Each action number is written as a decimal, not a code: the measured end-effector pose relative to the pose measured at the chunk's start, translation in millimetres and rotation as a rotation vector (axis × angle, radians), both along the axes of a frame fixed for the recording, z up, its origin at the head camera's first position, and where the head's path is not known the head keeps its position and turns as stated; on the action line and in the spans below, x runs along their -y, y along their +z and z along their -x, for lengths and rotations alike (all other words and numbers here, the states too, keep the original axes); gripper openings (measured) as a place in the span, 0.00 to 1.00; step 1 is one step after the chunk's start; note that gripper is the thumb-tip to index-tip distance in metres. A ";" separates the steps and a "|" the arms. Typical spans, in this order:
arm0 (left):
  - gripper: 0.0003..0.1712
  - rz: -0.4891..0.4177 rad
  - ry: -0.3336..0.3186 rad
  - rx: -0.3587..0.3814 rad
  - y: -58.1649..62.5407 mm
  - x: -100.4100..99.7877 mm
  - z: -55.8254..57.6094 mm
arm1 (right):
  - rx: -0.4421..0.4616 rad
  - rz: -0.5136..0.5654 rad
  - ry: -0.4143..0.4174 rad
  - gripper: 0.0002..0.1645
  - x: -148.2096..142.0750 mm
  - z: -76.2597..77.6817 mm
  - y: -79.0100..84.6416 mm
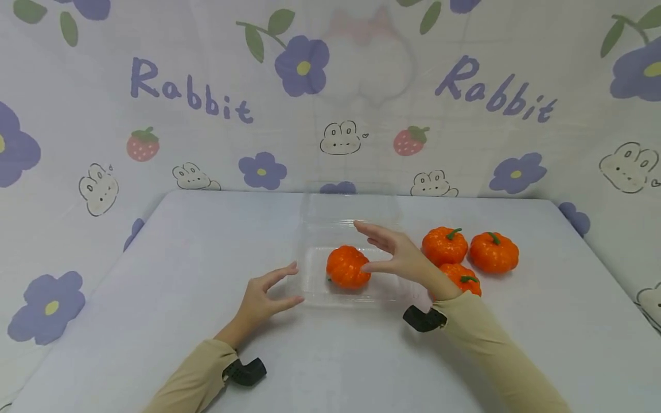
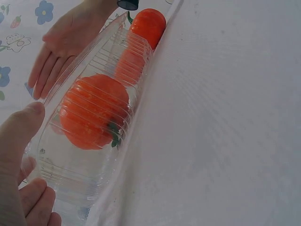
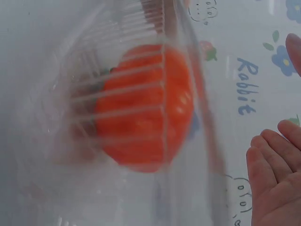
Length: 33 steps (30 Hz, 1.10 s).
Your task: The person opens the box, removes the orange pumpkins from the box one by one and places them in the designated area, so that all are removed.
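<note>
A small orange pumpkin point(image 1: 345, 267) lies tipped on its side in a clear plastic box point(image 1: 314, 287), its green stem toward the lower left. The left hand point(image 1: 260, 301) is at the box's left side, thumb and fingers spread apart with the tips right at the wall. Over the box's right part hovers the right hand point(image 1: 400, 258), its fingers extended and thumb apart; the thumb overlaps the pumpkin in the head view. In the right wrist view its palm point(image 3: 280, 183) appears beyond the box rim, with nothing in it.
Three more pumpkins stand right of the box: one at the back point(image 1: 444, 245), one farther right point(image 1: 494, 253), and one nearer point(image 1: 461, 279), partly behind the right forearm. The box's transparent lid point(image 1: 351, 207) extends toward the back. A patterned cloth point(image 1: 206, 132) hangs behind the white table point(image 1: 330, 361).
</note>
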<state>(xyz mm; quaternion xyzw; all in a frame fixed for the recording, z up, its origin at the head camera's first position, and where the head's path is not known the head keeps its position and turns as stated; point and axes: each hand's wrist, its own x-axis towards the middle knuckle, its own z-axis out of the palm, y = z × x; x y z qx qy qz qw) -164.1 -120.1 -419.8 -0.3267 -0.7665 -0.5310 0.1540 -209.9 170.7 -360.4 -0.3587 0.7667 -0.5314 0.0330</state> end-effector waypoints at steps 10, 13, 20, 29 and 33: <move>0.27 -0.006 0.006 0.001 -1.4 0.3 -0.5 | 0.024 -0.096 0.090 0.40 16.3 -0.1 -14.4; 0.27 -0.006 0.003 0.023 -1.4 -0.1 -0.4 | 0.030 -0.089 0.101 0.40 20.3 -3.2 -14.8; 0.26 0.009 0.018 0.027 1.1 3.4 0.2 | 0.082 -0.047 0.146 0.40 28.8 -5.3 -20.4; 0.27 0.007 0.002 0.021 -0.1 3.9 1.6 | 0.067 -0.059 0.119 0.40 28.4 -6.0 -26.9; 0.27 0.008 0.008 0.028 -0.1 2.5 0.8 | 0.044 -0.087 0.091 0.41 26.7 -6.7 -26.0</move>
